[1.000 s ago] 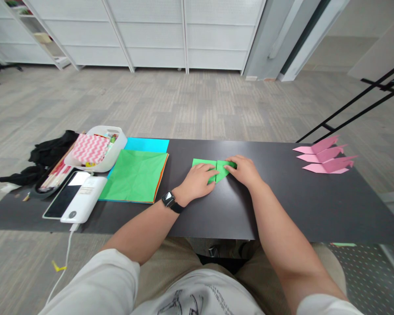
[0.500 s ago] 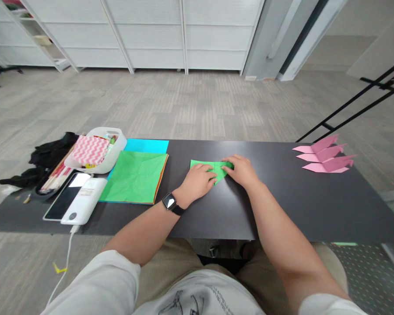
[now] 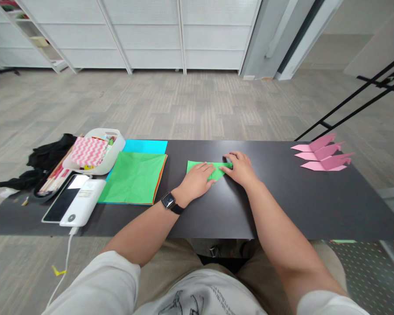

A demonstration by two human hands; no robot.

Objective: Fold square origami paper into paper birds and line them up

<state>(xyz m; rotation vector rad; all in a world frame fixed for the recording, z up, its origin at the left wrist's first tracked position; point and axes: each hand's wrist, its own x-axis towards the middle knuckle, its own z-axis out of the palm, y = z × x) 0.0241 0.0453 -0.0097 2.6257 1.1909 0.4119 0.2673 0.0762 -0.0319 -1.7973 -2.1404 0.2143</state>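
A folded piece of green paper (image 3: 192, 164), roughly triangular with its point towards me, lies on the dark table in front of me. My left hand (image 3: 200, 180) rests flat across its left and middle part, fingers stretched out and together. At the paper's right corner, my right hand (image 3: 239, 168) has its thumb and curled fingers closed around the edge. Both hands hide part of the folds. To the left lies a stack of square paper (image 3: 136, 177), green on top with orange beneath, and a blue sheet (image 3: 147, 145) under it.
Three pink folded paper birds (image 3: 326, 153) sit at the table's far right. On the left are a white basket (image 3: 113, 153), a tray of pencils (image 3: 55, 177), a phone (image 3: 61, 201), a white power bank (image 3: 83, 202) with a cable, and black cloth (image 3: 51, 151).
My left hand has slid slightly over the paper, covering more of its middle. The right hand's fingers have shifted slightly at the right corner. The whole view has moved a little.
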